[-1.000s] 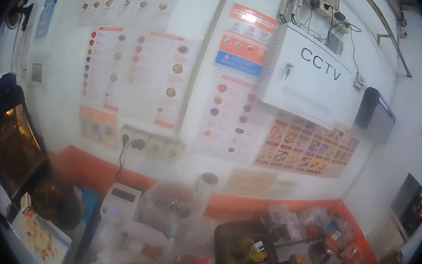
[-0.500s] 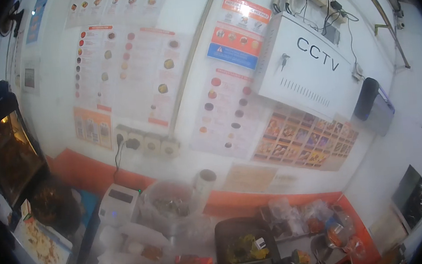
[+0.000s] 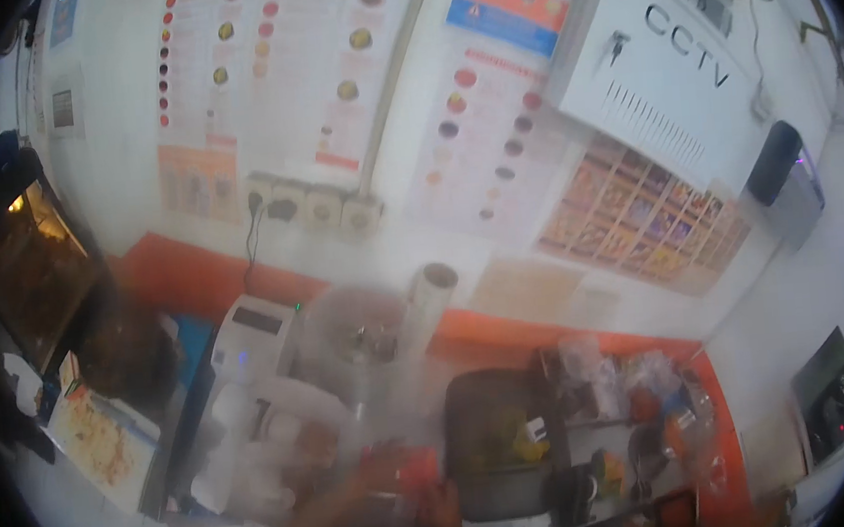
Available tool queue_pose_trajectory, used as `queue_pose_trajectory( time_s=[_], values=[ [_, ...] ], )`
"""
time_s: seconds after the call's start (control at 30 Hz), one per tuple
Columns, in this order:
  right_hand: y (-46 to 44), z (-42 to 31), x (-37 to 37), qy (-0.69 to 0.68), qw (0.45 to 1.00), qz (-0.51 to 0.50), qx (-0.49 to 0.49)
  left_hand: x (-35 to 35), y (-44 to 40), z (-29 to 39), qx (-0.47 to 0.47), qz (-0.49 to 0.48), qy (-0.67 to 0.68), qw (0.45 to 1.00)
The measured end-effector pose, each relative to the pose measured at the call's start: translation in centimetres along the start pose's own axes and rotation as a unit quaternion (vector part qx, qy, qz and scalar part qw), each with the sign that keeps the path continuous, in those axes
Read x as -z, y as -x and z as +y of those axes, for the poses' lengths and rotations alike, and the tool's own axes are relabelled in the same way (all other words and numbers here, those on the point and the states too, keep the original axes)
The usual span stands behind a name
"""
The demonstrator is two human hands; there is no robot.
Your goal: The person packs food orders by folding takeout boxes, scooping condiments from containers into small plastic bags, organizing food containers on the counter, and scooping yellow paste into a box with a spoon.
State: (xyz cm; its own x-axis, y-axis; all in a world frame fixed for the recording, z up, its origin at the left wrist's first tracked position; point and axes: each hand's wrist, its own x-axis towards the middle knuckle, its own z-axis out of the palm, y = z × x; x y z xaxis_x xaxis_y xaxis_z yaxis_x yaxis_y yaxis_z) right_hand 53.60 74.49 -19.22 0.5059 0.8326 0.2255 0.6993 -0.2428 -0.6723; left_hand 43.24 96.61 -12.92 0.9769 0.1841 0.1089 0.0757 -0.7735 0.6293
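Note:
A small red packet (image 3: 417,468) is between my two hands near the bottom of the view, blurred by haze and motion. My left hand (image 3: 383,465) reaches in from the lower left, closed on the packet's left side. My right hand (image 3: 442,511) is just below and to the right, its fingers closed at the packet's lower edge. To the left stand white open takeaway boxes (image 3: 229,471) with brown food (image 3: 315,440) in one. Right of my hands is a dark tray (image 3: 470,410) holding yellow packets (image 3: 530,443).
A white label printer (image 3: 255,328) stands by a large clear bag or bowl (image 3: 353,330) and a roll (image 3: 434,284). Far left, a food-stained board (image 3: 101,437) lies by a lit glass case (image 3: 35,262). Bagged items (image 3: 593,379) sit right; a CCTV box (image 3: 646,73) hangs above.
The camera view has tilted down, so counter items sit higher in it. More of both forearms shows, and my right hand is now plainly at the red packet.

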Motion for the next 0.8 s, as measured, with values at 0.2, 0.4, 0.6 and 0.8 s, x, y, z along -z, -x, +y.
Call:
queue_pose_trajectory(
  time_s=[0.2, 0.4, 0.6, 0.8],
  values=[
    [-0.3, -2.2, 2.2, 0.133, 0.981, -0.059, 0.127, 0.3, -0.2, 0.3, 0.012, -0.070, -0.107, 0.992],
    [0.0, -4.3, 2.5, 0.130, 0.984, -0.025, 0.121, -1.5, -1.1, 0.3, 0.073, -0.121, -0.139, 0.980],
    [0.2, -5.5, 3.2, 0.137, 0.984, -0.033, 0.113, 6.6, -1.9, 4.7, 0.033, -0.146, 0.036, 0.988],
    [0.3, -6.3, 3.8, 0.095, 0.991, -0.060, 0.066, 7.8, -2.2, 1.6, 0.044, -0.111, 0.090, 0.989]
  ],
)
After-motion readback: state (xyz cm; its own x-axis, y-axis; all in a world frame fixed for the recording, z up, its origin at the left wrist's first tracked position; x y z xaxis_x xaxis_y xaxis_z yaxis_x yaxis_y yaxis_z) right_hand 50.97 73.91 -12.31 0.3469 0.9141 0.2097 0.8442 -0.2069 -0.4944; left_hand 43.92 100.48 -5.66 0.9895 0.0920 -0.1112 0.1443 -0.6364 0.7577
